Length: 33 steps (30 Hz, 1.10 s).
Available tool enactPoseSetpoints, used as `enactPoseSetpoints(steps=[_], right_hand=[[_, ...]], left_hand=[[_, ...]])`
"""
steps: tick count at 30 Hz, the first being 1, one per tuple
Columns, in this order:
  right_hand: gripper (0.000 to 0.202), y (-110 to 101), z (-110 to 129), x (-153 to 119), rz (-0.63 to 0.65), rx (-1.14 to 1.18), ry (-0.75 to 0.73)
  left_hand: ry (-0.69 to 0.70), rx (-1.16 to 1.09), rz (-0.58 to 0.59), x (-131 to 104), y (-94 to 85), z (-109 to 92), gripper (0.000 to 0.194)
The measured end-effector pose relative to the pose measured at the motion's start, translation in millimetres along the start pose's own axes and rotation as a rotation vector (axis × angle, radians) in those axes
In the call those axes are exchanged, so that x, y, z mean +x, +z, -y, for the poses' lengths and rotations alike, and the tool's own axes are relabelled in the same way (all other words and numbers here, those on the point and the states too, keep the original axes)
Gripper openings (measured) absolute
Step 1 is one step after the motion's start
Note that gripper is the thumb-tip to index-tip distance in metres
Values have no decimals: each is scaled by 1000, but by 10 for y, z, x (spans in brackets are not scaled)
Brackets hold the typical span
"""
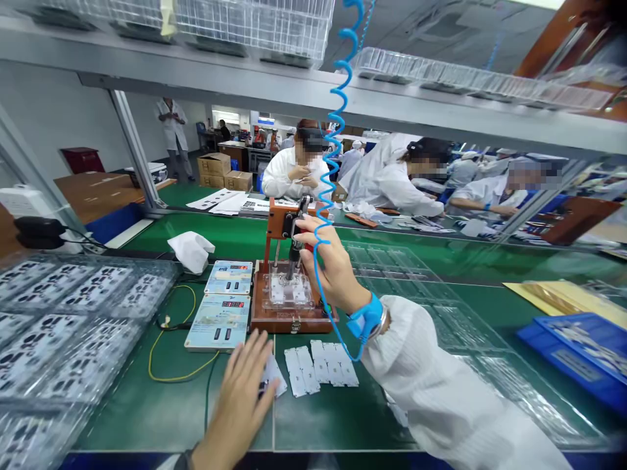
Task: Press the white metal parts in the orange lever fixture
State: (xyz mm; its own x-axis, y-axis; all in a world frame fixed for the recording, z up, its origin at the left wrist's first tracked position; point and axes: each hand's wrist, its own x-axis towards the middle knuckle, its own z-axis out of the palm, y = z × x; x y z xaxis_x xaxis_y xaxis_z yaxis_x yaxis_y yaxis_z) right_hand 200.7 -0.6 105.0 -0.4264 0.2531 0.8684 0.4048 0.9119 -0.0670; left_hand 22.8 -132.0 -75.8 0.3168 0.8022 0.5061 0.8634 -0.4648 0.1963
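Note:
My right hand, with a blue strap at the wrist, is wrapped round the handle of a toggle clamp on a brown test fixture. Clear plates lie under the clamp's rod. My left hand rests flat with fingers spread, partly over a white piece on the green mat. Right of it lie more flat white pieces, one group beside another. Two meters with red digits, an upper one and a lower one, stand left of the fixture.
Clear trays of parts fill the left side; further clear trays lie right. A blue bin stands far right. A coiled blue cord hangs before the fixture. Crumpled white paper lies behind the meters. People work across the bench.

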Motion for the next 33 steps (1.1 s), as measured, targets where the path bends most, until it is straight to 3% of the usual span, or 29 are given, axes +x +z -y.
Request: enactPoseSetpoints(steps=[3,7,11,20,25,29,33], right_hand=[[21,33,-1,-23,-24,3,18],[22,37,15,-40,-29,-9,28],[21,51,25,-28,-61,-17,40],[24,23,-14,-25,-35,-12,-18],[28,26,-21,-12,-49,-3,-33],[30,45,-74,-24,-58,7,-55],[29,75,-122,-36,-84,34,-56]], left_hand=[[-149,152,-122,-50,-41,225,64],[-168,217,-47,-83,-111,451,70],[-191,160,52,-2,-198,500,65],[-164,142,33,-53,-159,633,64],[-90,21,2,38,-308,351,60],[110,-118,193,54,-281,25,59],[90,-154,358,17,-129,-85,73]])
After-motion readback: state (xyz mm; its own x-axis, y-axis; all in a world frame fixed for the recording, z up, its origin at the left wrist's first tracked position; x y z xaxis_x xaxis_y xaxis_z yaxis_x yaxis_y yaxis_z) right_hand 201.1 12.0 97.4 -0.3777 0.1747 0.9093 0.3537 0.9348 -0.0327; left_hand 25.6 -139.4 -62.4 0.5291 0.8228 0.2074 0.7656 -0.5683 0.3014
